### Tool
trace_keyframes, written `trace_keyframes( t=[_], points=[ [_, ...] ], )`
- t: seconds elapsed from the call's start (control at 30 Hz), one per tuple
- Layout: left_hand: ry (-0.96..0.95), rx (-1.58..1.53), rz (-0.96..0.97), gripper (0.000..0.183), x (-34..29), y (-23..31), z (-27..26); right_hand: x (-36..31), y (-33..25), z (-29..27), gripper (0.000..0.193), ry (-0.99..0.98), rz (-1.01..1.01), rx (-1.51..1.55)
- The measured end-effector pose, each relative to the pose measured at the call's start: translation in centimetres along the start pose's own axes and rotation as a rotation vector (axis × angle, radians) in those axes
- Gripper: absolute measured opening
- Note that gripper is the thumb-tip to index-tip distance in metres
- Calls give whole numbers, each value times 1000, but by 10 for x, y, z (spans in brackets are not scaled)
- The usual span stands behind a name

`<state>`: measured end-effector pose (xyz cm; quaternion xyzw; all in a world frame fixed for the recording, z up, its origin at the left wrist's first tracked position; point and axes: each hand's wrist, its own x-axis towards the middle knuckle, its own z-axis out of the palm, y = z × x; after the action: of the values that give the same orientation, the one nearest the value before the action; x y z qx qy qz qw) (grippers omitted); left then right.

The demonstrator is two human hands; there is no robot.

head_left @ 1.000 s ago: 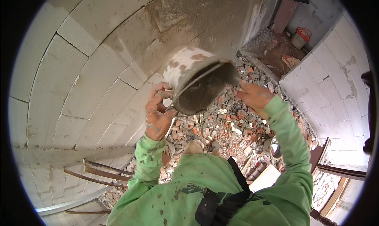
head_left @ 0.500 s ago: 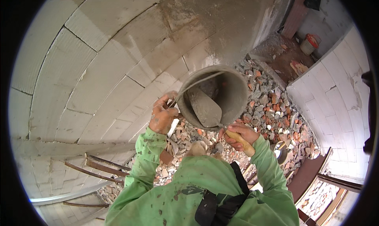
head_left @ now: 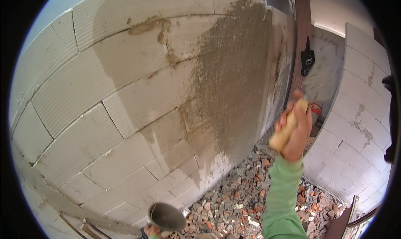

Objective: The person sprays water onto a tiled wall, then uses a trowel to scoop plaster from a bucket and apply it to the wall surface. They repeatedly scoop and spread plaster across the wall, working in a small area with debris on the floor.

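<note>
My right hand (head_left: 300,132) is raised at the right, its fingers wrapped round the yellow wooden handle of a trowel (head_left: 280,139). The blade points up and away and is smeared by motion, so I cannot tell whether anything lies on it. Low in the view, a grey bucket (head_left: 176,207) shows its open mouth; what it holds is hard to make out. My left hand (head_left: 153,230) grips the bucket at its lower left side, partly cut off by the lower edge. A light block wall (head_left: 146,109) stands ahead, with a darker grey, wet-looking coat (head_left: 234,80) over its right part.
Broken brick and stone rubble (head_left: 242,201) covers the floor along the wall. A second block wall (head_left: 355,118) rises at the right. Beyond the gap hang a black bag (head_left: 308,61) and, lower, a reddish-rimmed pail (head_left: 316,109). Rusty bars (head_left: 90,230) lie at lower left.
The trowel has come out of the bucket and up to the right in my right hand. The view has tilted up toward the wall; bucket and left hand now sit low in it.
</note>
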<state>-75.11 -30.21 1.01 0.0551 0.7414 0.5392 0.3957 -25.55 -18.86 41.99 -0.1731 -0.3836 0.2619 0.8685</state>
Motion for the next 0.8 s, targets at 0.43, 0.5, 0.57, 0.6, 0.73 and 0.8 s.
trace_keyframes(
  t=[0.43, 0.5, 0.57, 0.6, 0.73, 0.8],
  points=[
    [-186, -12, -69, 41, -9, -9, 16, 116, 180, 133, 28, -713, -12, -1434],
    [-237, 13, -72, 41, -12, -17, 23, 1, 196, 116, 20, -1233, -481, -1540],
    [-289, 46, -66, 41, -17, -22, 30, -123, 198, 73, 39, -1089, 78, -673],
    [-311, 64, -69, 41, -20, -26, 33, -175, 200, 47, 48, -1087, 189, -547],
    [-435, 194, -53, 41, -29, -33, 49, -316, 189, -98, 62, -1093, 894, -845],
    [-516, 286, -51, 41, -34, -40, 58, -360, 166, -186, 60, -1011, 1072, -1083]
  ],
)
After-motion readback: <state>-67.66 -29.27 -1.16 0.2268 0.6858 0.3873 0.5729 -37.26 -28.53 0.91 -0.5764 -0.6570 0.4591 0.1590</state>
